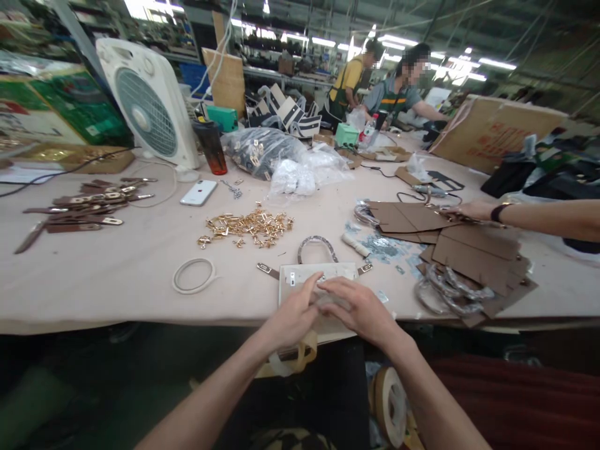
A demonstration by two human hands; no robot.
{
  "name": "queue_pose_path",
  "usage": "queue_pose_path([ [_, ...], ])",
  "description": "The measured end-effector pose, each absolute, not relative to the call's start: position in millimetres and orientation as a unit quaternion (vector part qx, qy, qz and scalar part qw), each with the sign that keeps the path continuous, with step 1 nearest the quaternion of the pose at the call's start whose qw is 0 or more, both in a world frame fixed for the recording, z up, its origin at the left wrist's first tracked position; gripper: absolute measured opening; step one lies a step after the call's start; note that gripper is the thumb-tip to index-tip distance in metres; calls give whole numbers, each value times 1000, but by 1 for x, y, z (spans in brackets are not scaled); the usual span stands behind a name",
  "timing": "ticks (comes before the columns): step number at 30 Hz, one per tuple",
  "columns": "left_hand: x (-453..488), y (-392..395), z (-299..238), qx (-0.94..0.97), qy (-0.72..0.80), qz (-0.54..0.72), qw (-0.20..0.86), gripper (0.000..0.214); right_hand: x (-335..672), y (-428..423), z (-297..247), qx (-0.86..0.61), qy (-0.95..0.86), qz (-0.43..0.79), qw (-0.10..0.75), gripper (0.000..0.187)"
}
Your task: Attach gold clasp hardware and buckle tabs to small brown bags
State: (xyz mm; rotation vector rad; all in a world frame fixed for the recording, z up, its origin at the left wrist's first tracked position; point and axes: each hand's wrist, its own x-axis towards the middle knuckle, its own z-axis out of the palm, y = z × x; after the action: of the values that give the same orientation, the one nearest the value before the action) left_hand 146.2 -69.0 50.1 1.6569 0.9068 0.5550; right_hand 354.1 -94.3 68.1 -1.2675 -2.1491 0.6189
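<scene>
A pale bag panel (285,294) lies at the table's front edge. A plastic-wrapped curved handle (317,240) stands out from its far side, and brown straps (268,270) with metal plates stick out left and right. My left hand (296,317) and my right hand (363,309) are over the panel with their fingertips close together. Both have bent fingers in a pinch at a small shiny spot; what is between them is too small to make out. Gold-coloured metal fittings (255,225) are heaped beyond the panel, and a roll of tape (193,275) lies to the left.
Brown straps (89,203), a phone (199,192), a tumbler (210,147) and a fan (152,109) are at left. Brown panels (478,250) with wrapped handles lie at right, where another person's hand (473,210) reaches in. A large carton (497,131) stands behind.
</scene>
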Motion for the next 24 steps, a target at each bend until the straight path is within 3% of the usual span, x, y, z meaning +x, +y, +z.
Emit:
queue_pose_path([
  [5, 138, -75, 64, 728, 378, 215, 529, 63, 345, -99, 71, -462, -813, 239, 263, 16],
  [10, 129, -78, 66, 758, 347, 226, 503, 31, 338, -111, 75, -465, -829, 211, 230, 15],
  [13, 120, -78, 61, 697, 346, 229, 585, 30, 330, -126, 68, -452, -831, 181, 269, 15],
  [17, 105, -74, 50, 491, 398, 326, 703, 38, 330, -129, 61, -443, -783, 201, 388, 11],
  [20, 101, -75, 44, 467, 413, 345, 701, 45, 338, -103, 58, -518, -705, 237, 424, 9],
  [24, 107, -79, 36, 558, 422, 301, 648, 43, 341, -62, 46, -562, -682, 264, 388, 16],
])
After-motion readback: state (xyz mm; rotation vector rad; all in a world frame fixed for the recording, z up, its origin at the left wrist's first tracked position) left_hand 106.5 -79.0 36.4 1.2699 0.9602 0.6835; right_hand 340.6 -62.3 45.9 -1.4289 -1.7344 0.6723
